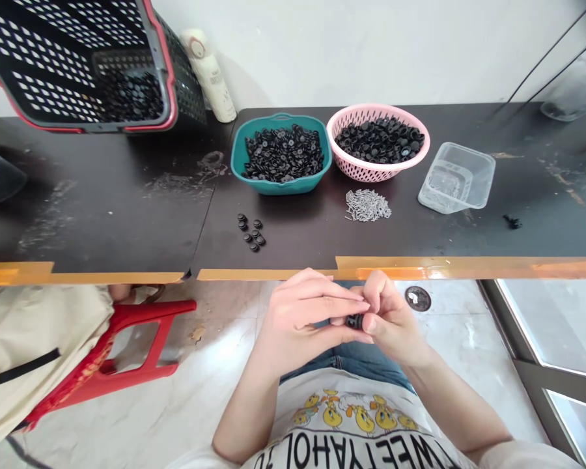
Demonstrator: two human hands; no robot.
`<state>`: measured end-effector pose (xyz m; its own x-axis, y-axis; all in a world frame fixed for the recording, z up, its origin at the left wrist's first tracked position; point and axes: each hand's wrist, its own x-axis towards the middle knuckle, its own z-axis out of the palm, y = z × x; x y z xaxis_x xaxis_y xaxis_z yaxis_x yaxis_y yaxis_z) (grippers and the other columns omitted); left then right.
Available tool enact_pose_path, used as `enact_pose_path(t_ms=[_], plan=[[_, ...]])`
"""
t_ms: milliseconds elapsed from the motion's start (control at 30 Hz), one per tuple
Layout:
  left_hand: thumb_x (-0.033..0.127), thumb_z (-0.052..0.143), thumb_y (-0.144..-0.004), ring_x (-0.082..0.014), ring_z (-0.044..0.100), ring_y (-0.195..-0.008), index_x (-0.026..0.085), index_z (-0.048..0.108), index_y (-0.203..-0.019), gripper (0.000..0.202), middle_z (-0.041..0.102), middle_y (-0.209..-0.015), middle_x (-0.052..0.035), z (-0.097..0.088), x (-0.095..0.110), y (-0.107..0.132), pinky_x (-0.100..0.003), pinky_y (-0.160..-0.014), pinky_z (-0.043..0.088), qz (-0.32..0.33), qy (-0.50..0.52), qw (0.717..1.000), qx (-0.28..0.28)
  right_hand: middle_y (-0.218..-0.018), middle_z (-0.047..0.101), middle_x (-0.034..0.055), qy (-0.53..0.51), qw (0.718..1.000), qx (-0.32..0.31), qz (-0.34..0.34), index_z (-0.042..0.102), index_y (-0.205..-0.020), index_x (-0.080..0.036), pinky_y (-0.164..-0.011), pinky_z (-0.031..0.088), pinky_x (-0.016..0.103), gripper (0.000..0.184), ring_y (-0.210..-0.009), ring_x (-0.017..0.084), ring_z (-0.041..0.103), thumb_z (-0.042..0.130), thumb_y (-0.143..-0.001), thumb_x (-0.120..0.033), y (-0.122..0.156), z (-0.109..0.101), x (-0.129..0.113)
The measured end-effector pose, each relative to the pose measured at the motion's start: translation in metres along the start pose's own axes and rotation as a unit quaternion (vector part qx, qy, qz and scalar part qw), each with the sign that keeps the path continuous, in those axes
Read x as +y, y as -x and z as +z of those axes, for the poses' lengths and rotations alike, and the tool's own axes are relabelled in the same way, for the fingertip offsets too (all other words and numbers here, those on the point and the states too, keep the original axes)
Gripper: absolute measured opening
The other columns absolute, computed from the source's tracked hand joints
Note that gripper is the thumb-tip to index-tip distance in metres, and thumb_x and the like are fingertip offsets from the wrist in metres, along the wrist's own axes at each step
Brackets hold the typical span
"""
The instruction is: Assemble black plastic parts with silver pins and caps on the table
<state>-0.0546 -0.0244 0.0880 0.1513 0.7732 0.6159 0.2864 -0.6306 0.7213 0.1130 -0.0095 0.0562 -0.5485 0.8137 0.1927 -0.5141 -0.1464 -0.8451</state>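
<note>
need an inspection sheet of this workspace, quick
surface: dark table, whitish smears, tape along the front edge
job's things: teal basin, pink basket, dark crate, all holding black parts; silvery pins; loose black pieces
clutter: clear tub, white bottle, small black bits at right
grip: left hand and right hand together around a small black piece
cables: two thin dark lines, upper right; cannot tell if cables
surroundings: white wall, red stool, person's beige clothing at left
</note>
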Motion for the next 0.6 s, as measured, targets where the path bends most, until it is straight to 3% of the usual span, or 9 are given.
enact_pose_path(t_ms=[200, 333, 433, 533, 600], plan=[[0.027, 0.086, -0.079, -0.0127, 0.070, -0.073, 0.022, 0.078, -0.096, 0.020, 0.081, -0.092, -0.0011, 0.010, -0.007, 0.001, -0.029, -0.079, 0.060, 0.026, -0.011, 0.999, 0.042, -0.074, 0.062, -0.0022, 0.017, 0.998, 0.058, -0.023, 0.035, -0.077, -0.025, -0.055, 0.049, 0.024, 0.044, -0.061, 0.014, 0.060, 0.074, -0.092, -0.039, -0.001, 0.002, 0.000], [0.029, 0.085, -0.080, -0.0125, 0.072, -0.072, 0.021, 0.078, -0.094, 0.018, 0.081, -0.091, -0.0014, 0.016, -0.011, 0.002, -0.029, -0.079, 0.060, 0.025, -0.003, 0.999, 0.047, -0.074, 0.063, -0.0015, -0.006, 0.997, 0.074, 0.017, 0.035, -0.077, -0.025, -0.055, 0.050, 0.025, 0.047, -0.061, 0.015, 0.060, 0.077, -0.088, -0.045, -0.002, -0.001, 0.004], [0.030, 0.085, -0.080, -0.0130, 0.071, -0.073, 0.022, 0.078, -0.093, 0.018, 0.080, -0.089, -0.0008, 0.017, -0.014, 0.002, -0.029, -0.077, 0.060, 0.026, -0.012, 0.998, 0.050, -0.074, 0.062, -0.0024, -0.040, 0.994, 0.083, 0.050, 0.045, -0.080, -0.025, -0.057, 0.050, 0.024, 0.046, -0.062, 0.014, 0.058, 0.086, -0.078, -0.047, -0.005, -0.003, 0.005], [0.033, 0.086, -0.079, -0.0140, 0.070, -0.078, 0.025, 0.079, -0.093, 0.018, 0.080, -0.088, 0.0011, 0.016, -0.016, 0.002, -0.033, -0.085, 0.061, 0.024, -0.037, 0.997, 0.057, -0.072, 0.060, -0.0024, -0.035, 0.992, 0.100, 0.075, 0.062, -0.082, -0.022, -0.056, 0.046, 0.020, 0.041, -0.063, 0.011, 0.054, 0.091, -0.071, -0.049, -0.006, -0.008, 0.002], [0.035, 0.086, -0.077, -0.0145, 0.069, -0.080, 0.026, 0.079, -0.094, 0.020, 0.080, -0.089, 0.0017, 0.015, -0.016, 0.002, -0.036, -0.092, 0.061, 0.023, -0.050, 0.997, 0.052, -0.069, 0.061, -0.0018, -0.010, 0.992, 0.085, 0.088, 0.071, -0.082, -0.021, -0.055, 0.046, 0.020, 0.034, -0.061, 0.011, 0.052, 0.089, -0.074, -0.048, -0.006, -0.012, -0.002]])
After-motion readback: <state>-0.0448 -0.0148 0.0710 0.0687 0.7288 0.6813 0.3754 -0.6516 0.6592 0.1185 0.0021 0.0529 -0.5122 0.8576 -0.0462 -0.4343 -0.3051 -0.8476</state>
